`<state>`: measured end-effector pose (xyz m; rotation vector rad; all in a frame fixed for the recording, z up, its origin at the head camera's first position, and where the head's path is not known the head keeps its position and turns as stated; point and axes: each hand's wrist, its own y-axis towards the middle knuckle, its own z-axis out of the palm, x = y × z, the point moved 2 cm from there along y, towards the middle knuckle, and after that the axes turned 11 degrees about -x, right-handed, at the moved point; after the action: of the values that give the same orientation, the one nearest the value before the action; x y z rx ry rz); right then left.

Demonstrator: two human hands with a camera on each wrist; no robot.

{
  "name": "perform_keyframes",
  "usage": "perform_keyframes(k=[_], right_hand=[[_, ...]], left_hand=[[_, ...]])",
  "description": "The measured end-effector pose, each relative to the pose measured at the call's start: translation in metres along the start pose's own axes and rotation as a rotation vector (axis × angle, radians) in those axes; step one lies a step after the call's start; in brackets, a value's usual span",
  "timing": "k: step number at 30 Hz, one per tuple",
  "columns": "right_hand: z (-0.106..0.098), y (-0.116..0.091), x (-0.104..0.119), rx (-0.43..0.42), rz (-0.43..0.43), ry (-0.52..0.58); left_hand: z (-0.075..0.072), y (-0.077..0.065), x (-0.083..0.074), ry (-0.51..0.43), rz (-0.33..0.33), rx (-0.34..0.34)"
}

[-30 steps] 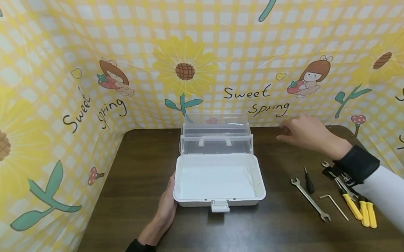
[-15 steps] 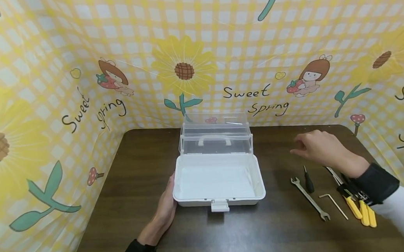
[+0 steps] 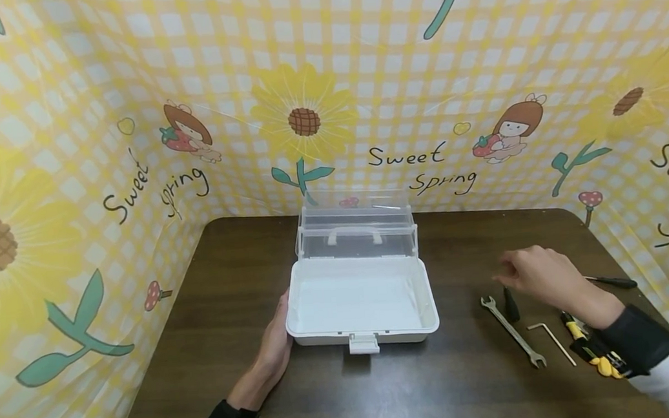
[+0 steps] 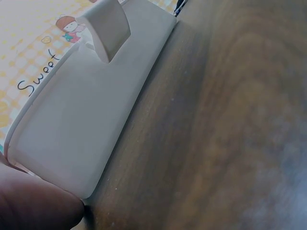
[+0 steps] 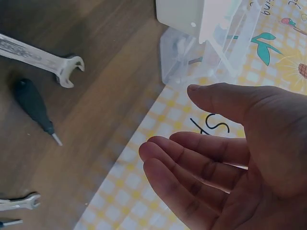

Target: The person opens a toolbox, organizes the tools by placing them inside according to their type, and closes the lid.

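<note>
A white plastic box (image 3: pixel 360 296) with a raised clear lid stands on the table, its latch (image 3: pixel 364 343) facing front. My left hand (image 3: pixel 275 342) rests along the box's left side; in the left wrist view its thumb (image 4: pixel 38 203) touches near the lower corner, and the other fingers are hidden. Over the table on the right, my right hand (image 3: pixel 543 275) hovers with bent, relaxed fingers and holds nothing. Just below it lies a small black screwdriver (image 3: pixel 511 305), partly covered in the head view. Nearby is an open-end wrench (image 3: pixel 513 332).
Right of the wrench lies an L-shaped hex key (image 3: pixel 552 343). Yellow-handled tools (image 3: pixel 604 367) are partly hidden under the right forearm. Another black-handled screwdriver (image 3: pixel 616 281) lies farther right. A second wrench (image 5: pixel 21 202) shows in the right wrist view. Patterned cloth surrounds the table's back and sides.
My right hand has moved toward me and slightly right, coming over the small screwdriver. The screwdriver at the far right has come into view. The left hand and box stay put.
</note>
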<state>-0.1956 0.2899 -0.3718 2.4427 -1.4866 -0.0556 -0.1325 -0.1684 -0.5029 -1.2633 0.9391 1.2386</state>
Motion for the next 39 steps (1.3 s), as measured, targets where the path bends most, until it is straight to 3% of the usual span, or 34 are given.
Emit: perform_keyframes(k=[19, 31, 39], right_hand=[[0.033, -0.044, 0.004, 0.063, 0.100, 0.009], [0.053, -0.058, 0.005, 0.135, 0.204, 0.045], [0.067, -0.069, 0.005, 0.073, 0.191, -0.008]], left_hand=[[0.000, 0.002, 0.000, 0.006, -0.033, -0.011], [-0.001, 0.001, 0.000, 0.002, -0.023, -0.007], [-0.001, 0.001, 0.001, 0.003, -0.018, -0.002]])
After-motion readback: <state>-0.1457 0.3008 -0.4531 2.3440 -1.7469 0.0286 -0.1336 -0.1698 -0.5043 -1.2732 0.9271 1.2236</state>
